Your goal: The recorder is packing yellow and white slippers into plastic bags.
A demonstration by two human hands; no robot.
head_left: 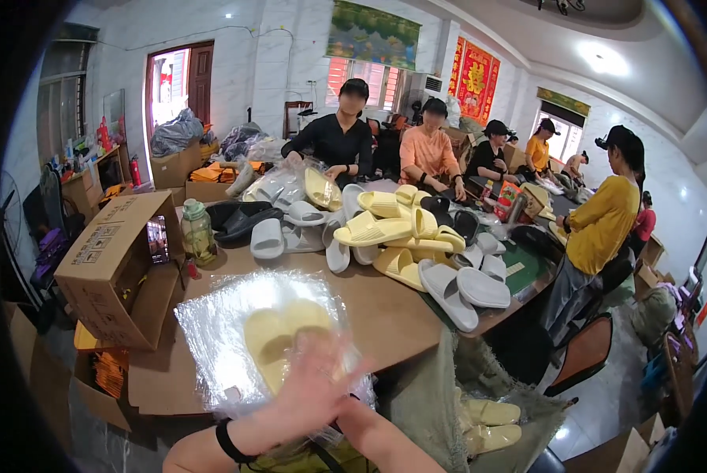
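In a white-walled room, a brown bench (381,331) carries heaped slippers (377,229) toward one o'clock. The yellow pair (268,343), in or on a clear bag (200,319), lies at eleven o'clock from the left hand (312,386), blurred, fingers spread, overlapping it in view; the right hand is mostly hidden behind, its grip impossible to tell.

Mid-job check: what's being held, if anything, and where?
Can't be told: the left hand is blurred over the yellow slippers and clear plastic, and any right-hand grip is hidden.
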